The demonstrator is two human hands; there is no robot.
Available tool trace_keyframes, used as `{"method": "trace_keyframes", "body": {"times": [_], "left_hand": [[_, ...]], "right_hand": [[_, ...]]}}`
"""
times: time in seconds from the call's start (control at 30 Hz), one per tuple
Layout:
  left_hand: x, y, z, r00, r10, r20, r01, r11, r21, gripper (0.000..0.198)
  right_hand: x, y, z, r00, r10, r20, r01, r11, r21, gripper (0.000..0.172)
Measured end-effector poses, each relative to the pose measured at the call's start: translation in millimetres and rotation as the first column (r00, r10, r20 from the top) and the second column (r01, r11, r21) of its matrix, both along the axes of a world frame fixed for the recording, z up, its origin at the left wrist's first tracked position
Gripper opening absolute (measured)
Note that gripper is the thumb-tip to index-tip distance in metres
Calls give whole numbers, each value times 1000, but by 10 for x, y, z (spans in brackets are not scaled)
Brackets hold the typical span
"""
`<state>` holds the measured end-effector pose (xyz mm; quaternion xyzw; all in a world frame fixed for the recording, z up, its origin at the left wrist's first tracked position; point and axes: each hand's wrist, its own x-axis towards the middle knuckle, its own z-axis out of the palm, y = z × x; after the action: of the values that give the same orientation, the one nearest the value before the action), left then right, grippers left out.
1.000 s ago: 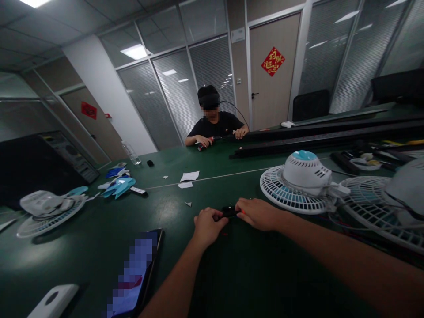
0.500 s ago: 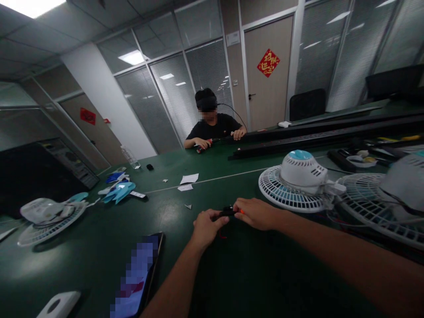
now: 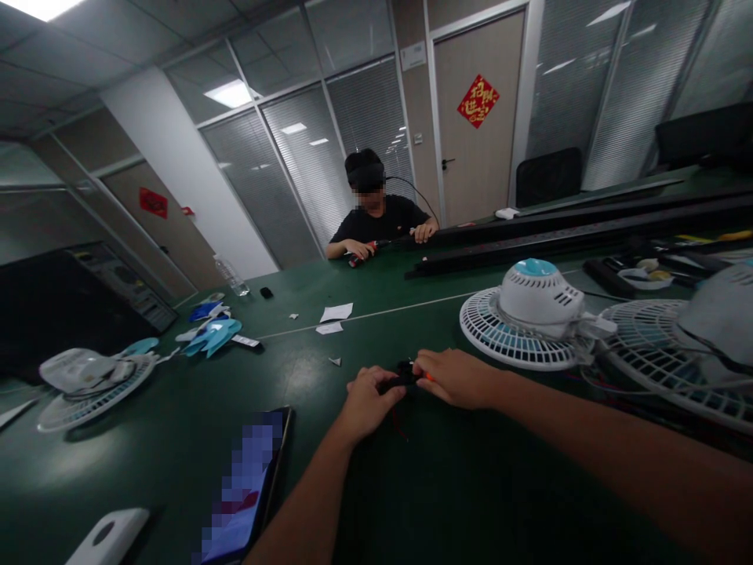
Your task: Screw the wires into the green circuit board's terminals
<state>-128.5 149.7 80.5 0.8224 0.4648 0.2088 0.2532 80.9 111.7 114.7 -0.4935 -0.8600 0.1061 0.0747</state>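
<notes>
Left hand (image 3: 365, 399): grip clamped on the left end of the small black part (image 3: 403, 375).
Right hand (image 3: 454, 377): grip pinched on its right end.
Place: between both hands, over the green table (image 3: 176, 439), near middle, left of the white fan (image 3: 532, 314).

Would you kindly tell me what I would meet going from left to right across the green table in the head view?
dismantled fan → blue fan blades → left hand → small black part → right hand → white fan with blue cap → second fan
</notes>
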Motion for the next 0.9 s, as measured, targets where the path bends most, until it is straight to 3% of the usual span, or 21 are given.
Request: {"method": "trace_keyframes", "body": {"times": [0.37,0.67,0.9], "left_hand": [[17,-36,1,999,-36,33,33,995,92,8],[146,10,-83,990,111,-89,-92,976,197,18],[173,21,-121,990,115,-83,-95,971,218,29]], "right_hand": [[67,-39,-6,1000,19,6,-19,999,48,27],[92,52,-53,994,-91,58,90,996,16,36],[53,80,-81,986,-119,113,120,993,0,37]]}}
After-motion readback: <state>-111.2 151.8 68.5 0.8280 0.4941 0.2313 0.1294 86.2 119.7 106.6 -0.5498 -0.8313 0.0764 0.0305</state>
